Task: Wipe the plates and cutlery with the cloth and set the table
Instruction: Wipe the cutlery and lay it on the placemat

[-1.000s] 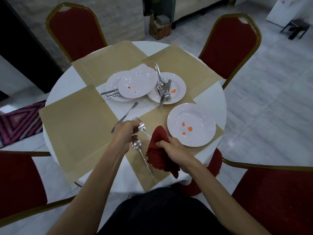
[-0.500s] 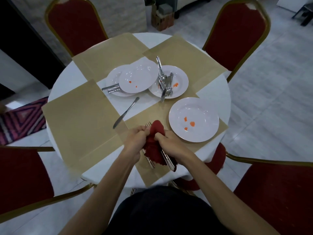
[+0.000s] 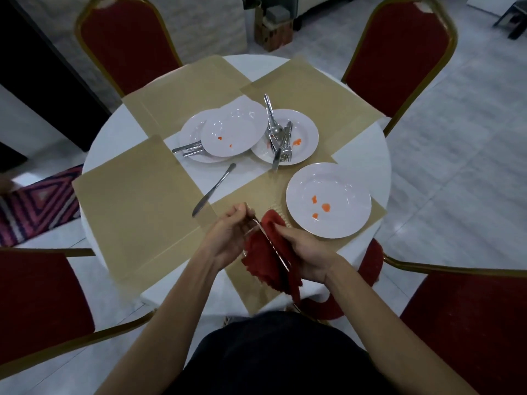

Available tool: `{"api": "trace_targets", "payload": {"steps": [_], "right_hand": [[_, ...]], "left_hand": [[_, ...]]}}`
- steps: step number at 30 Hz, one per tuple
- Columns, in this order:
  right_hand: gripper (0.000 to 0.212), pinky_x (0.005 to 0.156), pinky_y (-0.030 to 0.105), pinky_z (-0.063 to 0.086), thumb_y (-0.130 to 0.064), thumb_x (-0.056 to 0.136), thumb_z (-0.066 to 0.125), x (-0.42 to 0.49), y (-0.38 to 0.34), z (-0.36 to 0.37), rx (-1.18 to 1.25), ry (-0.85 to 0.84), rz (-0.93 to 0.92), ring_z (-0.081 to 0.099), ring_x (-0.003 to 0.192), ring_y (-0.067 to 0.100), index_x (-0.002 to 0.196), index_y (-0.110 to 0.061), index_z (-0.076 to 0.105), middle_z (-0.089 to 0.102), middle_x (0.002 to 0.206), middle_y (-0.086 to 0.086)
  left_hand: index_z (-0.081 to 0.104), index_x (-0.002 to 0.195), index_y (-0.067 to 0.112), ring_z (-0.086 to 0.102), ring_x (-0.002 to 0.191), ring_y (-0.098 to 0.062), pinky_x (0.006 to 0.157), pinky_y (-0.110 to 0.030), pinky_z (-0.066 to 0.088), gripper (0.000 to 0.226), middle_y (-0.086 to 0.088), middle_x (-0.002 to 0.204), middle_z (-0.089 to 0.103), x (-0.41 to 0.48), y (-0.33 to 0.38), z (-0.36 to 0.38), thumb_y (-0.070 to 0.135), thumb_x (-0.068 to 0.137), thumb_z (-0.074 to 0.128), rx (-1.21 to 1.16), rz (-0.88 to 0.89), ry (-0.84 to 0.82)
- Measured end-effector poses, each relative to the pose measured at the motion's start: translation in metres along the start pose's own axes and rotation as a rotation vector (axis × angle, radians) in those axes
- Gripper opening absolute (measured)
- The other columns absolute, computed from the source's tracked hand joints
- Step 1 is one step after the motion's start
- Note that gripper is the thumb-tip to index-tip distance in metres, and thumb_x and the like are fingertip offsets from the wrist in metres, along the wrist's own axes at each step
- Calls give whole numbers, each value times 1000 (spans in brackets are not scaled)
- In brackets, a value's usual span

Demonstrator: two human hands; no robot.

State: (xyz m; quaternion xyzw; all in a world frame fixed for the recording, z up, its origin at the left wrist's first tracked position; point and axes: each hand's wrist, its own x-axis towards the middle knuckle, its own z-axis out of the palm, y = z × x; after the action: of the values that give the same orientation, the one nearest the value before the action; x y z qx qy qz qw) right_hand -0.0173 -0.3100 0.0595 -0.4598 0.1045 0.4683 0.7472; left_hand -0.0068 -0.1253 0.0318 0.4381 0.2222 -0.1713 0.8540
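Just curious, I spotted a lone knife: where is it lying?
Head view: the knife lies left of centre, between the stacked plates and the left hand.

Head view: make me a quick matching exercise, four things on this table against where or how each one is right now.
Things:
1 red cloth
2 lone knife
3 nearest plate
4 cutlery heap

States:
A lies loose on the table, no hand on it
B bears three orange specks
C gripped by the right hand
D piled on a far plate

Pairs: 1-C, 2-A, 3-B, 4-D.
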Motion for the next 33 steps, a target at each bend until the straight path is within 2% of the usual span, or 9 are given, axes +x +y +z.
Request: {"api": "trace_targets", "payload": {"steps": [2,4,6,8,12,16,23,30,33], "right_hand": [[35,72,40,62,-31,105,53,8,-1,10,-25,12,-35,75,79,29,107,-1,71,76,91,19],[33,65,37,63,-27,106,54,15,-3,14,-27,77,-77,75,73,26,113,1,68,76,87,15],[34,76,41,65,-27,107,54,23,-1,10,-147,151,-113,76,84,29,127,-2,63,77,99,16],[31,92,41,61,-28,106,55,27,2,5,-351,195,-134,76,97,27,131,-11,63,77,109,14],[17,83,25,59,-27,105,57,21,9,0,-495,225,-139,76,93,15,118,-19,66,77,103,2],[10,83,27,60,-29,102,63,10,23,-12,-519,269,-144,75,92,15,104,-23,71,78,98,-1],[9,84,34,60,-26,102,61,29,18,-10,-573,392,-218,74,89,18,98,-29,68,76,93,0],[23,96,43,55,-36,97,64,15,56,-75,-824,551,6,71,96,19,110,-17,70,75,101,1],[37,97,46,55,-46,91,61,11,64,-94,-769,673,28,68,99,20,113,-17,66,73,105,2]], "left_hand": [[63,80,16,55,72,-13,75,-27,47,16,0,76,59,2,-5,4,23,93,58,-33,-10,-57],[70,101,15,66,85,-16,86,-30,52,19,-3,90,70,2,-3,4,27,93,58,-5,-22,-24],[70,116,12,71,98,-21,91,-34,55,35,-7,106,75,-2,-2,7,38,96,59,219,-40,14],[75,103,13,72,87,-18,74,-27,58,30,-5,92,77,-5,-7,12,39,98,61,425,1,71],[76,97,15,65,76,-12,66,-25,50,17,1,83,73,2,-8,12,22,99,61,441,2,201],[70,97,13,52,65,-11,62,-26,42,15,5,72,62,12,9,-8,16,102,56,371,78,280],[71,83,13,59,60,-11,57,-25,48,18,-1,68,66,8,-42,-2,22,97,66,422,-25,256],[64,88,-1,58,44,-9,44,-21,52,13,-12,66,61,34,-55,-8,9,95,67,505,-36,457],[70,69,13,70,59,-17,65,-37,64,17,-9,66,71,43,-72,-21,15,85,73,714,-80,404]]}}
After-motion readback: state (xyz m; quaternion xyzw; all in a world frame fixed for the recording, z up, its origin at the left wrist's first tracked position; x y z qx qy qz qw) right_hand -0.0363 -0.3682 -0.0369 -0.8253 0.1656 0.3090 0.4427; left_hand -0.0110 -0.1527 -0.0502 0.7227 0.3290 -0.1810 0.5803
